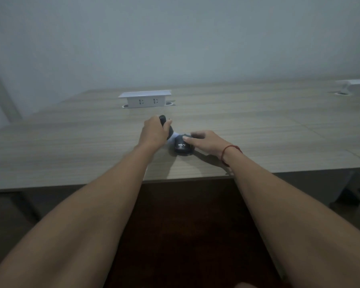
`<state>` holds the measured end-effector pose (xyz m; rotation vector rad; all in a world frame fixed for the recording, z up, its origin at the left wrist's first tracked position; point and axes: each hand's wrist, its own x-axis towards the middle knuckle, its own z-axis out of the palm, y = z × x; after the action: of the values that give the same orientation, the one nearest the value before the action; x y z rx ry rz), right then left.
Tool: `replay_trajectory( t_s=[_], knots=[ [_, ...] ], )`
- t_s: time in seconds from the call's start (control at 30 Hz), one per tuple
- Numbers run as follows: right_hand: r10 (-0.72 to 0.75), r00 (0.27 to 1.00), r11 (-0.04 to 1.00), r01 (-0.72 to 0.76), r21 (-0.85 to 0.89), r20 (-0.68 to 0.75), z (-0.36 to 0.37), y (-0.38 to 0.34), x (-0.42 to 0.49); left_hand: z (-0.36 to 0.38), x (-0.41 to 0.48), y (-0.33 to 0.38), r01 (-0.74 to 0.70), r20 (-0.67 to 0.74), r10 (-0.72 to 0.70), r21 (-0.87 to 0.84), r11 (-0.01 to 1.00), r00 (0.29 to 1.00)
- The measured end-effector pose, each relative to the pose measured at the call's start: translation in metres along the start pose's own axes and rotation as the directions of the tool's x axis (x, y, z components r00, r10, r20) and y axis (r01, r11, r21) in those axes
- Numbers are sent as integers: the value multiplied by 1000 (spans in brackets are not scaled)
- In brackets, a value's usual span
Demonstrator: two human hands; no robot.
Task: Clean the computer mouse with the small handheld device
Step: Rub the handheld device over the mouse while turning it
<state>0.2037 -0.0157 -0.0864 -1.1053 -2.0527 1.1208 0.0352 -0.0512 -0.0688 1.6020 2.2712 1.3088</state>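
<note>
Left hand (153, 133) is wrapped tight around the small handheld device (164, 125), fingers curled fully round its dark body, its lower end angled down toward the black computer mouse (182, 147). A pale patch shows just where device meets mouse; whether that is a nozzle, a brush or a light, I cannot tell. The right hand (206, 143) sits on the mouse's far side, fingers spread and loosely bent over its top, thumb pressing its upper face, pinning it to the wooden desk (71, 146) rather than lifting it.

Risks now: that hold on the mouse looks light, so a firm push from the device could skate it sideways out from under the fingertips. My guess is the device tip could also slip off the curved shell and hit the desk. The right hand covers much of the mouse, so the part beneath those fingers will likely go uncleaned unless the grip shifts.

Room to work: the near desk edge (185, 179) lies close behind the right wrist, so a mouse pulled toward the body could go over. Beyond the left knuckles, open desk runs up to the white socket box (144, 99). Both sides are wide open.
</note>
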Motion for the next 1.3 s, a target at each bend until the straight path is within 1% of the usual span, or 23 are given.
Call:
replay_trajectory(
  t_s=[0.03, 0.13, 0.17, 0.2, 0.3, 0.37, 0.47, 0.6, 0.73, 0.77, 0.87, 0.93, 1.0, 1.07, 1.2, 1.3],
  knots=[
    [3, 1000, 1000, -3, -14, -2, 0, -1, 0, 0, -3, -2, 6, -28, -7, -48, 999, 1000],
    [10, 1000, 999, -10, -35, -19, 0, -1, 3, 1, -18, 3, 30, -98, -59, -270, 963, 993],
    [17, 1000, 999, -18, -42, -19, 1, -1, 4, 3, -25, 4, 38, -111, -76, -310, 950, 991],
    [24, 999, 998, -25, -49, -21, 0, -3, 4, 6, -30, 6, 42, -129, -88, -321, 946, 988],
    [29, 999, 998, -31, -60, -33, 3, -5, 4, 9, -37, 7, 58, -216, -118, -267, 962, 969],
    [32, 999, 996, -36, -87, -37, 4, -4, 3, 10, -36, 10, 11, -240, -84, -292, 956, 967],
    [47, 998, 995, -50, -86, -35, 5, -5, 0, 16, -43, 14, -45, -224, -33, -337, 941, 974],
    [94, 993, 995, -95, -13, -72, 9, -11, 0, 19, -45, 12, -11, -321, -110, -351, 936, 941],
    [145, 986, 989, -141, 48, -81, 10, -8, 1, 22, -44, 11, 6, -288, -129, -392, 920, 949],
    [137, 988, 990, -134, 38, -69, 9, -8, 2, 22, -44, 9, 19, -286, -144, -399, 917, 947],
    [86, 996, 991, -87, -106, -11, 7, -4, 3, 18, -36, 5, 50, -313, -187, -398, 916, 931],
    [86, 996, 990, -85, -113, -2, 8, 0, 5, 15, -31, 2, 91, -305, -235, -419, 903, 923],
    [84, 996, 991, -87, -98, -31, 14, 3, 6, 16, -28, -3, 140, -261, -278, -446, 884, 925],
    [75, 994, 988, -84, -130, -74, 17, 6, 9, 18, -25, -7, 165, -230, -302, -474, 865, 925],
    [51, 990, 977, -77, -200, -135, 26, 6, 14, 13, -15, -11, 176, -254, -372, -564, 807, 893],
    [10, 974, 961, -72, -268, -226, 36, 7, 17, 10, -12, -11, 187, -246, -374, -553, 812, 894]
  ],
)
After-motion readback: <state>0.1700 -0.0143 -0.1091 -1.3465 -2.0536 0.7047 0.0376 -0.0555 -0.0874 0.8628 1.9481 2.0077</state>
